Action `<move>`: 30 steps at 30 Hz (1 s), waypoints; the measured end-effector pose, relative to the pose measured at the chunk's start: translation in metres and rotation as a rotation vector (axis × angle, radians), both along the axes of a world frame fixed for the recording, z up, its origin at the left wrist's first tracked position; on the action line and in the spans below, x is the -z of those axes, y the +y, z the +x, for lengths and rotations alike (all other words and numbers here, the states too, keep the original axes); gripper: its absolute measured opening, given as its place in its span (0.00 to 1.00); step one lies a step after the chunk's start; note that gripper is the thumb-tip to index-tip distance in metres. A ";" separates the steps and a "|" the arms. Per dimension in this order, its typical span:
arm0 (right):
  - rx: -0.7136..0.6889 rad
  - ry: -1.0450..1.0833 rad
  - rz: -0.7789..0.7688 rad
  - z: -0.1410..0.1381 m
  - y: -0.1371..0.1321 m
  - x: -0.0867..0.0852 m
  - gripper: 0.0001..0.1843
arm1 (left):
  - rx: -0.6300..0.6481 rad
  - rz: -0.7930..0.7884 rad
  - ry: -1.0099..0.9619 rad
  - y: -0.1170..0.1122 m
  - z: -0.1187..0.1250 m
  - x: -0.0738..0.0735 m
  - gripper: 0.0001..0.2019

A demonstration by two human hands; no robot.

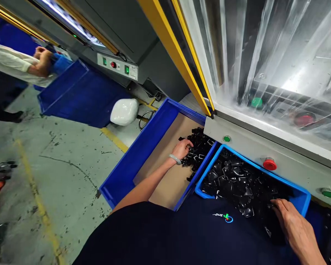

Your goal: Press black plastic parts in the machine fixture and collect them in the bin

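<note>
Scuffed concrete floor [66,176] with a painted yellow line [35,200] meets grey machinery [132,36].

Illumination is bright and even, apparently from overhead lighting. A lit strip [71,22] burns white inside the machine housing. Strong glare streaks the clear plastic curtain [264,48]. Shadows remain soft on the concrete floor [63,184]. The black plastic parts [237,184] lose detail to dark tones and small specular highlights. Wide-angle distortion makes the yellow door frame [168,48] lean sharply. Focus holds across the view, softening slightly at the corners.
</note>
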State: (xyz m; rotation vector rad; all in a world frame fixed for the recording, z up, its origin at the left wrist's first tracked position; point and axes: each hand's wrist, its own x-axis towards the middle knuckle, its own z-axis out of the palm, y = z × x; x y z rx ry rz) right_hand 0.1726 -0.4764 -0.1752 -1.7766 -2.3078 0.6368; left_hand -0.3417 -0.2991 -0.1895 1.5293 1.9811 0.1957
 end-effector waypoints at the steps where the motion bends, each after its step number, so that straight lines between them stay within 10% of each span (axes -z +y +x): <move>1: 0.006 -0.007 -0.019 0.003 0.001 -0.001 0.19 | -0.007 -0.028 0.000 -0.008 -0.002 0.010 0.13; 6: -0.080 0.074 -0.105 0.020 0.007 0.000 0.21 | -0.073 -0.086 -0.055 -0.030 0.002 0.049 0.11; 11: -0.055 0.085 -0.040 0.022 0.009 -0.006 0.20 | -0.166 -0.100 -0.158 -0.036 0.001 0.049 0.11; 19: 0.113 0.164 0.178 -0.013 0.036 -0.066 0.13 | -0.364 -0.092 -0.515 -0.012 0.024 -0.008 0.15; 25: -0.011 0.353 0.473 -0.081 0.077 -0.106 0.22 | -0.348 -0.239 -1.246 -0.001 0.123 -0.065 0.20; 30: -0.106 0.378 0.700 -0.106 0.107 -0.111 0.37 | -0.129 -0.310 -1.368 -0.001 0.192 -0.108 0.25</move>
